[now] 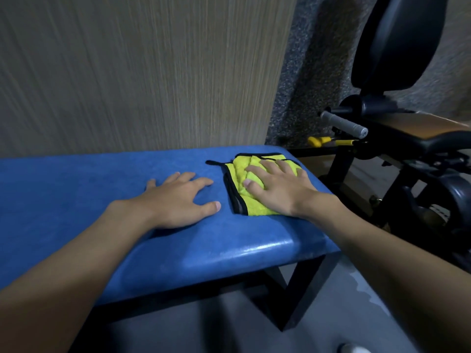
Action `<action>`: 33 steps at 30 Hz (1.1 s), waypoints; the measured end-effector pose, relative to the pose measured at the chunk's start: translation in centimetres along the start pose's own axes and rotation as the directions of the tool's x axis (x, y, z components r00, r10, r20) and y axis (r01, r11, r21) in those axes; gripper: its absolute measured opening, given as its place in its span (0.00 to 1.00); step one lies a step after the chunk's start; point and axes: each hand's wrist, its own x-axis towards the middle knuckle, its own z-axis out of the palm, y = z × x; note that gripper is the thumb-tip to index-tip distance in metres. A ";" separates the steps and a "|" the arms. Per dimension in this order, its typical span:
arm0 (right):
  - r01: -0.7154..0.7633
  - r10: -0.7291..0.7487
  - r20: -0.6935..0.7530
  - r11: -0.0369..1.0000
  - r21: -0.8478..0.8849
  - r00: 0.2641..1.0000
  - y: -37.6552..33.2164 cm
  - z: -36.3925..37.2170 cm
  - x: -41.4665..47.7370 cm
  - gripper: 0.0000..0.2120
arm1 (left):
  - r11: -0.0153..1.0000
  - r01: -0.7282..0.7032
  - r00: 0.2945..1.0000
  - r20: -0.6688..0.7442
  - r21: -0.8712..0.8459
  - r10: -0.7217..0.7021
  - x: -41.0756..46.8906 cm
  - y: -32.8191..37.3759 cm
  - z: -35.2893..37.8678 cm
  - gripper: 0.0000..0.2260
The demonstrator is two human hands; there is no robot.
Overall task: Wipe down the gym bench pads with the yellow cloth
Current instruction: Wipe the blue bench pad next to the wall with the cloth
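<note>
The yellow cloth [238, 174] is being pressed flat onto the blue pad [89, 189] of the counter, near its right end, under the right hand [277, 184], whose fingers are spread straight over the folded fabric. The left hand [175, 200] is being rested palm-down on bare pad just beside the cloth, fingers splayed, gripping nothing. For a good wipe, even pressure through the whole palm is probably being called for, with overlapping lengthwise strokes and the rounded front edge included. The loose black-trimmed edge is likely to bunch if the cloth is being pushed too fast.
</note>
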 end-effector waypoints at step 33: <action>-0.109 0.109 -0.002 0.994 -0.017 0.994 -1.2 0.0 12.6 0.29 | 0.988 -0.019 0.999 -0.032 0.153 0.024 -1.1 -1.5 0.4 0.44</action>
